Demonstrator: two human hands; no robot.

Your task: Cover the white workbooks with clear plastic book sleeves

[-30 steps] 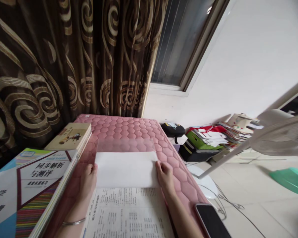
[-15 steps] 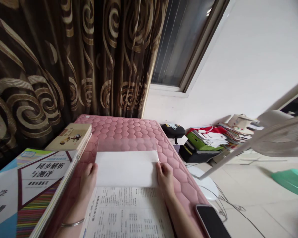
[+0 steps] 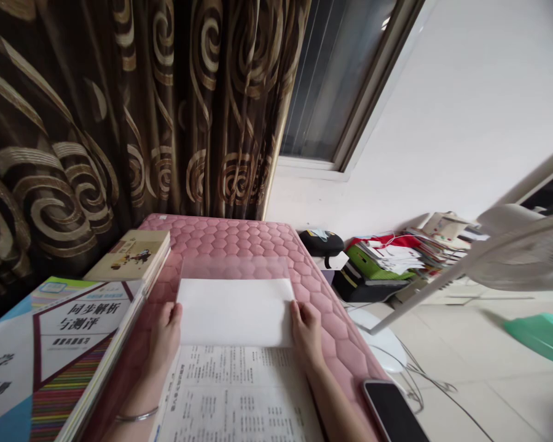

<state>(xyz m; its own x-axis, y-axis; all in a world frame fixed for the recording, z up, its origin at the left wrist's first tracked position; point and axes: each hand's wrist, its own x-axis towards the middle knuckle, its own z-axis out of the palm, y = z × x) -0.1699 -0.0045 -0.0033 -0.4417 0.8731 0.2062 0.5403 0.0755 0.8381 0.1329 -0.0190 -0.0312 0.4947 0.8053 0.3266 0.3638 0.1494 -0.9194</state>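
Observation:
In the head view, a blank white sheet [image 3: 235, 312] lies between my two hands, and a strip of clear plastic film [image 3: 235, 267] sticks out past its far edge. My left hand [image 3: 166, 331] grips the sheet's left edge, thumb on top, with a bracelet on the wrist. At the right edge, my right hand [image 3: 308, 330] pinches it the same way. Both sets of fingers are partly hidden under the sheet. Below its near edge is a printed page [image 3: 239, 393] with columns of text. Whether sheet and page are joined, I cannot tell.
Stacked workbooks [image 3: 74, 331] and tan books [image 3: 131, 258] stand left on the pink quilted mattress [image 3: 212, 239]. A phone [image 3: 391, 410] lies at the right edge. Beyond are a white fan [image 3: 525, 252], cables, a green object [image 3: 541, 337] and piled papers [image 3: 399, 258]. A patterned curtain [image 3: 166, 110] hangs behind.
The white sheet and both hands have shifted very slightly, the sheet a touch farther from me. The grip of each hand looks the same.

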